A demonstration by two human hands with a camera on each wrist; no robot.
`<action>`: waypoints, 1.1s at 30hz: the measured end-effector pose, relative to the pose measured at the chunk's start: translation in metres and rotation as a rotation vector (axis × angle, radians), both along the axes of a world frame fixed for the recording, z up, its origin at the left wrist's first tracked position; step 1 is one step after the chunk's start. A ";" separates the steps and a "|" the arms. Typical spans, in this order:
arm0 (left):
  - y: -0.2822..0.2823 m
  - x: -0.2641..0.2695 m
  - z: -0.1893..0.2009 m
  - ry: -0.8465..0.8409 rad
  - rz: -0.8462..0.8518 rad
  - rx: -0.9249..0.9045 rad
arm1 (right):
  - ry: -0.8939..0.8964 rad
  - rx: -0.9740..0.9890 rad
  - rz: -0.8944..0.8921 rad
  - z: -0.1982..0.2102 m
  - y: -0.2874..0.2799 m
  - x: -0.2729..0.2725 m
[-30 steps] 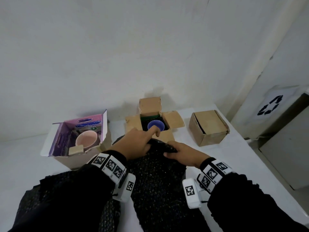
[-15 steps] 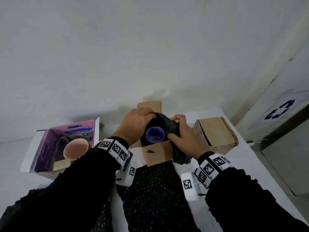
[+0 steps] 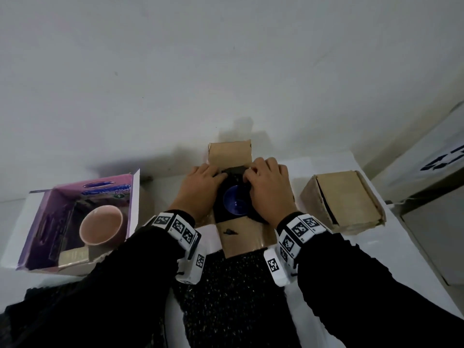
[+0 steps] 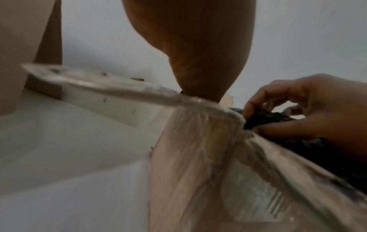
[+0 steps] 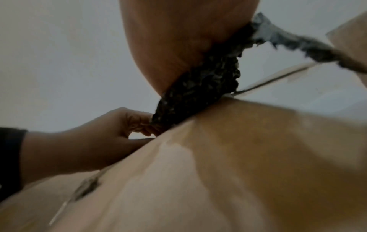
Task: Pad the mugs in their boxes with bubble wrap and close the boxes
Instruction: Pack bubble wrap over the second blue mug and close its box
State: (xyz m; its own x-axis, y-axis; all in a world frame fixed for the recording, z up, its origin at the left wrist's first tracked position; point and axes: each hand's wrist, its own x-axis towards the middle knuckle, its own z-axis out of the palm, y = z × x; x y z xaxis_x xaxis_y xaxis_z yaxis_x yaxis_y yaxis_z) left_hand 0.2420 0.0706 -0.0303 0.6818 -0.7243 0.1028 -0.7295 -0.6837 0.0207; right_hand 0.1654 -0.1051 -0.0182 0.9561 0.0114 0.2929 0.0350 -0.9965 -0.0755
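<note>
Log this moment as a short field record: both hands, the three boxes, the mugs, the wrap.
left hand: pinches black bubble wrap at the mug's far left
right hand: pinches the same wrap, right side
middle open brown cardboard box: blue mug inside, wrap around it, flaps open
left open purple printed box: pink mug inside
right brown cardboard box: flaps closed
spare black bubble wrap sheet: lies on table, near side

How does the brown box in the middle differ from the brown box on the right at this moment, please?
The middle box has its flaps spread open; the right box has its flaps folded shut. The middle box shows a blue mug with black bubble wrap around it; the right box's contents are hidden. The left hand and right hand work at the middle box; neither touches the right box. Both are plain brown cardboard.
</note>
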 end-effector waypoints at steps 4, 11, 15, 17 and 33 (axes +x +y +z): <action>-0.005 0.004 -0.005 0.066 -0.023 0.090 | 0.128 -0.099 0.123 0.000 0.006 0.005; -0.006 0.001 -0.008 0.124 0.020 0.220 | 0.150 -0.190 0.149 -0.008 0.011 0.014; -0.008 -0.008 -0.004 0.217 0.084 0.139 | 0.214 -0.259 0.191 -0.007 0.012 0.019; -0.009 -0.010 -0.003 0.221 0.097 0.147 | 0.261 -0.301 0.172 -0.006 0.014 0.020; -0.023 -0.016 0.000 -0.035 0.325 0.129 | 0.144 -0.300 0.092 -0.003 -0.005 0.007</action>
State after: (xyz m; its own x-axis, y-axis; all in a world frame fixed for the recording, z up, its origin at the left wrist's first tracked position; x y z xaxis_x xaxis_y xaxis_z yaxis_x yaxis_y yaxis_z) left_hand 0.2257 0.0473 -0.0305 0.8766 -0.4784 0.0521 -0.4719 -0.8757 -0.1025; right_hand 0.1719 -0.1105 -0.0209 0.9782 0.1651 0.1256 0.1365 -0.9682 0.2094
